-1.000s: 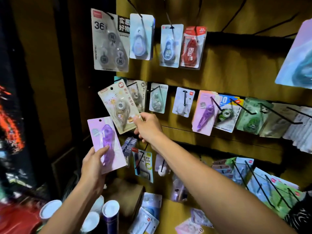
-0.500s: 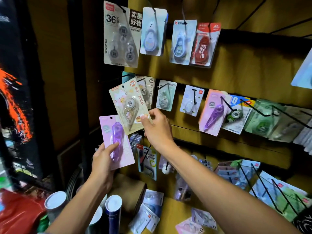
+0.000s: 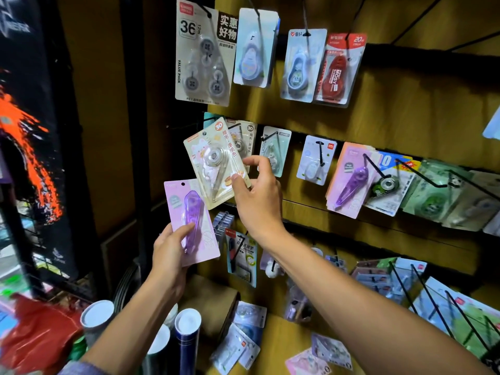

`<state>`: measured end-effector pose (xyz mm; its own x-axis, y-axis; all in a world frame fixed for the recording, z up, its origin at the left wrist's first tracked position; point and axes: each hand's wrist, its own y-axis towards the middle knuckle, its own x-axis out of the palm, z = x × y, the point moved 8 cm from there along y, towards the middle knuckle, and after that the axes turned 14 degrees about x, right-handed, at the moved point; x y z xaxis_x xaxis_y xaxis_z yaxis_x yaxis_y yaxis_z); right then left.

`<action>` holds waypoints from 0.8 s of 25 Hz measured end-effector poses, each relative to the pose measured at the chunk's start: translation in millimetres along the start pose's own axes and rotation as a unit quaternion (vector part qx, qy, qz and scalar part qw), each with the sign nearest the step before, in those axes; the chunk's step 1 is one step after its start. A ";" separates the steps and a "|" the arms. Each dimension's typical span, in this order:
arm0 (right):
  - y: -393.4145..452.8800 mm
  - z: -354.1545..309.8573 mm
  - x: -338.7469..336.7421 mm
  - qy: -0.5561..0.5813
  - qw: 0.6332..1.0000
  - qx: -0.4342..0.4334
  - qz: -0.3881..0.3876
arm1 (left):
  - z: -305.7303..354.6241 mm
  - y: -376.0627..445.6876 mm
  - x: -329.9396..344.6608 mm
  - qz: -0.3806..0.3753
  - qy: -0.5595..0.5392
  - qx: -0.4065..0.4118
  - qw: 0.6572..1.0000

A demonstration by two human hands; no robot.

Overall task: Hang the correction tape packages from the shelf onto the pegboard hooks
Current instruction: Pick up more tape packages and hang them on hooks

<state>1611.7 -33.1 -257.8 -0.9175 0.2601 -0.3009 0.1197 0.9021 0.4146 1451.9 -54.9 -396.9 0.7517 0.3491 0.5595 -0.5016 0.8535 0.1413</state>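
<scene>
Wooden pegboard (image 3: 405,109) carries rows of black hooks, most already loaded with carded tapes. My right hand (image 3: 259,201) pinches the cream package (image 3: 213,163) by its lower right corner, card tilted, top edge just below the second-row left hook (image 3: 213,119); hole not yet threaded. My left hand (image 3: 169,255) grips the purple package (image 3: 190,220) from beneath, thumb across the blister, held in reserve. More packages (image 3: 243,339) lie on the shelf below. Step in hand: hanging the cream card. Next move, in my judgement, calls for levelling it and sliding its hole over the hook tip.
</scene>
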 end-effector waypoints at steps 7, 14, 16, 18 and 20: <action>11.0 -8.0 5.2 -0.039 0.999 -0.027 -0.012 | 2.7 1.3 -0.1 0.001 0.003 0.002 1.000; 81.0 35.9 26.1 -0.022 0.989 0.136 -0.049 | -0.9 23.5 -7.9 -0.002 0.026 0.014 1.000; 101.3 52.1 34.1 -0.025 0.983 0.171 -0.063 | -4.7 32.7 -9.9 -0.005 0.036 0.017 0.999; 116.9 66.9 42.0 -0.017 0.971 0.219 -0.093 | -7.2 39.0 -9.0 -0.007 0.041 0.019 0.999; 125.8 75.9 47.8 0.000 0.956 0.265 -0.123 | -10.9 43.9 -6.1 -0.013 0.050 0.019 0.998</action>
<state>1611.7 119.0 -285.3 -0.9429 0.0165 -0.3327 0.0749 0.9837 -0.1635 1430.0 -15.3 -403.0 0.8028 0.3652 0.4714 -0.4953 0.8486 0.1861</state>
